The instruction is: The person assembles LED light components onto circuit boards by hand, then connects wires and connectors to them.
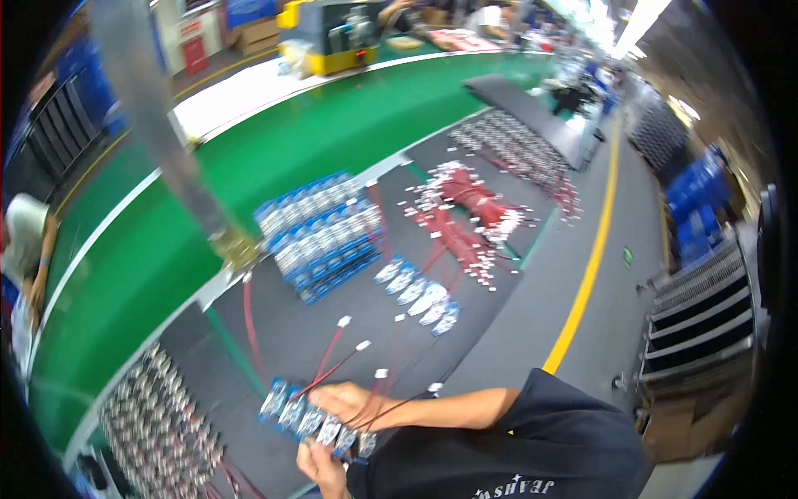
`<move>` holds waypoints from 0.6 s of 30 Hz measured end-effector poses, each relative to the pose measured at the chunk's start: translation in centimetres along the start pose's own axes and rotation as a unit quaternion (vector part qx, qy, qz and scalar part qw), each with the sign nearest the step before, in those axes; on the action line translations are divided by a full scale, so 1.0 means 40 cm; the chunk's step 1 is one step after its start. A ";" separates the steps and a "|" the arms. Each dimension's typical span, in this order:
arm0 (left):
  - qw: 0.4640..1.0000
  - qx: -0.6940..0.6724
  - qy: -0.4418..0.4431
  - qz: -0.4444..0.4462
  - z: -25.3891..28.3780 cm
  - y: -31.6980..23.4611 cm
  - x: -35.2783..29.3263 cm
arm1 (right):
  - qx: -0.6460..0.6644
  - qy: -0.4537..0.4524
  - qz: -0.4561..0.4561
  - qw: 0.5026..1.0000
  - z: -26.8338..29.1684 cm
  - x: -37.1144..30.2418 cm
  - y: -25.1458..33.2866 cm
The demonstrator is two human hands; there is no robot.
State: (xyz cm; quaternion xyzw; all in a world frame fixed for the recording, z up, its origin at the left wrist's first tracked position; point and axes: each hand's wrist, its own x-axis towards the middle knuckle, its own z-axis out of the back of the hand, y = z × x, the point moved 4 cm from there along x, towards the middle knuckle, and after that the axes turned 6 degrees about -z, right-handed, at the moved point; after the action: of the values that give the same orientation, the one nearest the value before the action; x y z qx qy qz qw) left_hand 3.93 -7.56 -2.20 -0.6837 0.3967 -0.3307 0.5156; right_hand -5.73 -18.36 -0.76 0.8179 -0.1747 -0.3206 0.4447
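A row of small blue-edged circuit boards (307, 422) lies between my two hands at the lower middle. My left hand (322, 467) grips the row's near edge, its thumb on top and its other fingers largely hidden. My right hand (353, 403) bends over the far side of the row, its fingers curled beside red wires with white plugs (337, 337). Blur hides exactly what these fingertips pinch. A loose group of similar boards (418, 293) rests farther right on the dark mat, near a stack of blue-and-white board panels (318, 229).
Bundles of red wires with white connectors (474, 208) lie beyond the stack. A batch of wired parts (162, 424) covers the left end of the bench. A metal post (162, 116) rises at the bench edge. A black rack (702, 308) stands across the aisle. Another person's arm (43, 258) shows far left.
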 end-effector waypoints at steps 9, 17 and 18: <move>0.974 0.136 0.164 -0.080 -0.054 -0.106 0.085 | -0.029 -0.100 0.101 0.989 0.040 -0.033 0.047; 0.992 0.017 0.109 -0.059 -0.063 -0.092 0.037 | 0.032 -0.060 0.032 0.997 0.001 -0.039 0.043; 0.992 0.017 0.107 -0.059 -0.056 -0.088 0.037 | -0.028 -0.081 0.043 0.995 0.008 -0.040 0.042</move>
State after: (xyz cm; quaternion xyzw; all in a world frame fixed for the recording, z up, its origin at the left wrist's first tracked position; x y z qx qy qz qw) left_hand 3.40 -9.32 1.83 -0.6577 0.4032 -0.4383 0.4612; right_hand -7.11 -18.55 1.12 0.7686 -0.2357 -0.3709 0.4650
